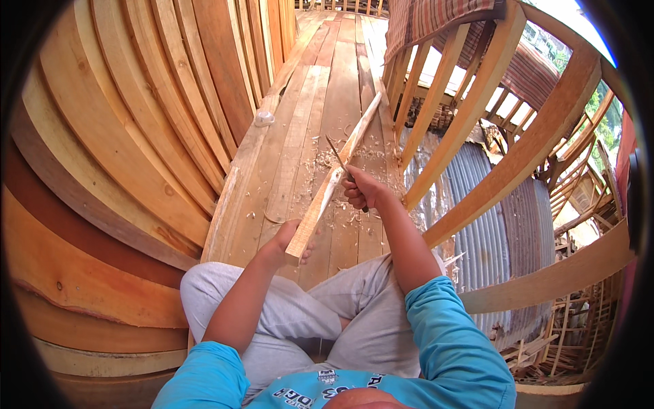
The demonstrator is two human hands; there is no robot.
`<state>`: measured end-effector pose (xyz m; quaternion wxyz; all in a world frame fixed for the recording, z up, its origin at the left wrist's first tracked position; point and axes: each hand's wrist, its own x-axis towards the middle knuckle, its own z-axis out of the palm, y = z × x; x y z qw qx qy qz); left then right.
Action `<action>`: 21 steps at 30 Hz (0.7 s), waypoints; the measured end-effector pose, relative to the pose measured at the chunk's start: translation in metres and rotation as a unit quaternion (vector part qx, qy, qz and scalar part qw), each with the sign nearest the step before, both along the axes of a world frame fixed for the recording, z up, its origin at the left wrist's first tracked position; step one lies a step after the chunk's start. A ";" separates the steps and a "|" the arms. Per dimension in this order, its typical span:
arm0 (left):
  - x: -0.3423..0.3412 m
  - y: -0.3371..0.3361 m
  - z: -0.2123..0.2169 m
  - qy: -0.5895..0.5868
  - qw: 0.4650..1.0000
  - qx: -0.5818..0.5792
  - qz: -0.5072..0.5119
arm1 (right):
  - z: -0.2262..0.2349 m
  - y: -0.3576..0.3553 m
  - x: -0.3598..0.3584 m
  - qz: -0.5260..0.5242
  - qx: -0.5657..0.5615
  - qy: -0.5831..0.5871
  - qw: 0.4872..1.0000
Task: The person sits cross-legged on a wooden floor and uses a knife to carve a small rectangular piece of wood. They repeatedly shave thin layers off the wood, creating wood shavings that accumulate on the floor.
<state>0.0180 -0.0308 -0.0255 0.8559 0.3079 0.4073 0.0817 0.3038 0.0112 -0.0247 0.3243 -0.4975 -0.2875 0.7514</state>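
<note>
A long pale length of wood [317, 206] slants away from me, its squared end near my lap and its far part tapering along the floor. My left hand [289, 243] is closed round it close to the squared end, with the fingers partly hidden beneath. In my right hand [361, 187] I grip a knife [335, 151] by its dark handle. Its thin blade points up and to the left, lying across the wood just past a freshly cut, whiter patch. Curled wood shavings [371, 151] lie scattered around the blade and the wood.
I sit cross-legged on a plank floor [279, 187]. A wooden plank wall [129, 129] rises on the left. A slatted railing [463, 129] runs along the right, with a striped cloth [436, 24] over it and corrugated metal sheets [480, 232] below. A small clear plastic item [264, 118] lies by the wall.
</note>
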 end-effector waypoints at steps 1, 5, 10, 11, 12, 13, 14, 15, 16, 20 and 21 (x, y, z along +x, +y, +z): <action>0.001 0.000 0.000 0.003 1.000 -0.003 0.003 | 0.000 0.001 0.004 -0.014 0.008 -0.020 1.000; 0.003 -0.002 0.003 0.014 1.000 0.005 0.007 | -0.004 -0.002 -0.008 -0.192 0.118 -0.297 0.928; 0.005 -0.003 0.009 0.011 1.000 0.011 0.005 | -0.013 0.002 0.013 -0.158 0.184 -0.408 0.880; 0.003 -0.003 0.009 0.011 1.000 0.015 0.005 | -0.011 0.002 0.013 -0.153 0.183 -0.415 0.878; 0.001 -0.003 0.008 0.004 1.000 0.011 0.009 | -0.009 0.002 0.014 -0.163 0.184 -0.423 0.872; -0.001 -0.001 0.008 -0.003 1.000 0.007 0.014 | -0.007 0.002 0.017 -0.173 0.185 -0.432 0.866; -0.005 0.000 0.008 -0.009 1.000 0.001 0.019 | -0.005 0.002 0.019 -0.182 0.183 -0.439 0.860; -0.002 0.003 0.007 -0.030 0.999 -0.010 0.006 | -0.013 0.000 0.035 -0.175 0.206 -0.423 0.865; 0.000 0.007 0.007 -0.051 0.998 -0.021 -0.006 | -0.022 0.000 0.046 -0.150 0.238 -0.439 0.853; -0.012 0.015 0.004 -0.139 0.988 -0.072 0.001 | -0.022 -0.013 0.024 -0.020 0.381 -0.438 0.814; -0.021 0.016 0.003 -0.170 0.980 -0.104 0.019 | -0.010 -0.019 0.003 0.019 0.420 -0.423 0.803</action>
